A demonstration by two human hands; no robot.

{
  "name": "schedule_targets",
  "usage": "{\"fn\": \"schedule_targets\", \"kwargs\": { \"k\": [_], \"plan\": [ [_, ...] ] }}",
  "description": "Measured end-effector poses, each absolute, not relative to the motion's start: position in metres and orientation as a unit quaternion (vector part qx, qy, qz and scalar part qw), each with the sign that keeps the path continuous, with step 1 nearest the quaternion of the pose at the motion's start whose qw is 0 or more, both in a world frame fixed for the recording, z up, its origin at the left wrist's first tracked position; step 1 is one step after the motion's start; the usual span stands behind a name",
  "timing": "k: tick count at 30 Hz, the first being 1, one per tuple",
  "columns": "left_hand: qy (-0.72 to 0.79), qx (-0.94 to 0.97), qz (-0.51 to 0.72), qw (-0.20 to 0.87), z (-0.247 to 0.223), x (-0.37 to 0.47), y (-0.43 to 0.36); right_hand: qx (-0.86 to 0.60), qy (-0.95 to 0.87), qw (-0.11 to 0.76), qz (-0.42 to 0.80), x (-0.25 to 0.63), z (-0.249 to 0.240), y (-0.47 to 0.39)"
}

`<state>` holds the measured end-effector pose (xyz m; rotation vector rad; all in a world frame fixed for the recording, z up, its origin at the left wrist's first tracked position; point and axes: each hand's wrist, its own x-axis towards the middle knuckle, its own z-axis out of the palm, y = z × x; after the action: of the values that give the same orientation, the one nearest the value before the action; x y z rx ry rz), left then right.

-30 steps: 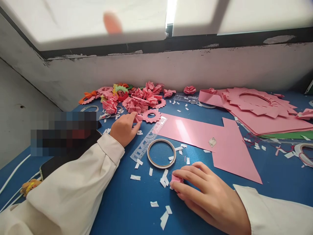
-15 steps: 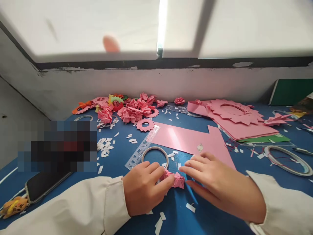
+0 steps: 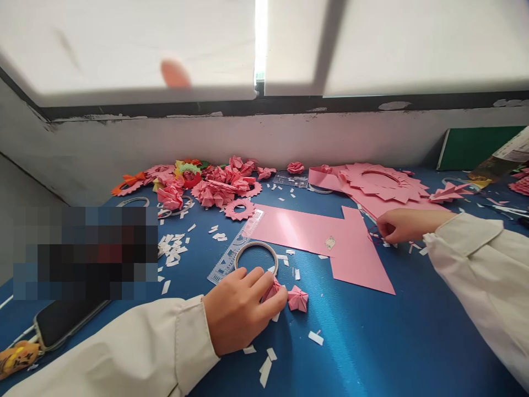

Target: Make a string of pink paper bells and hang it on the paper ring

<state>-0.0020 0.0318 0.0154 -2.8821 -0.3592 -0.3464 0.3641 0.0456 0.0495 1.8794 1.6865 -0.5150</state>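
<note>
The left hand (image 3: pixel 243 309) pinches a pink fold (image 3: pixel 270 288) between thumb and fingers, low over the blue table (image 3: pixel 363 347); a pink star (image 3: pixel 298 298) lies just beyond the thumb tip (whether the two are joined, I cannot tell). The right hand (image 3: pixel 403 225), well apart, curls its fingers down at the near edge of the pink stack (image 3: pixel 384 193); I cannot tell whether they grip anything. Just past the left knuckles lies a tape roll (image 3: pixel 257 243), beside a clear ruler (image 3: pixel 225 264); a pink sheet (image 3: pixel 359 264) reaches from the ruler toward the right hand. Farther out, a notched ring (image 3: pixel 230 212) lies before a heap of flowers (image 3: pixel 215 192); white scraps (image 3: pixel 171 251) lie left of these; a phone (image 3: pixel 66 322) is nearer, beside a toy (image 3: pixel 19 358).
</note>
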Motion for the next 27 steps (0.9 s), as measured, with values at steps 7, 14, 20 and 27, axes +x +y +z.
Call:
{"fn": "schedule_targets", "kwargs": {
  "k": [7,14,20,27],
  "plan": [
    [-0.120,-0.981,-0.109,0.109,0.015,-0.002,0.034,0.724,0.614,0.259,-0.177,0.375,0.063,0.044],
    [-0.097,-0.980,-0.131,0.110,0.016,-0.002,0.037,0.714,0.608,0.261,-0.230,0.390,0.053,0.050],
    [-0.099,-0.978,-0.144,0.113,0.016,-0.002,0.039,0.713,0.604,0.257,-0.247,0.387,0.044,0.053],
    [-0.085,-0.975,-0.138,0.153,0.015,-0.002,0.037,0.728,0.627,0.205,-0.187,0.403,0.074,0.039]
  ]
}}
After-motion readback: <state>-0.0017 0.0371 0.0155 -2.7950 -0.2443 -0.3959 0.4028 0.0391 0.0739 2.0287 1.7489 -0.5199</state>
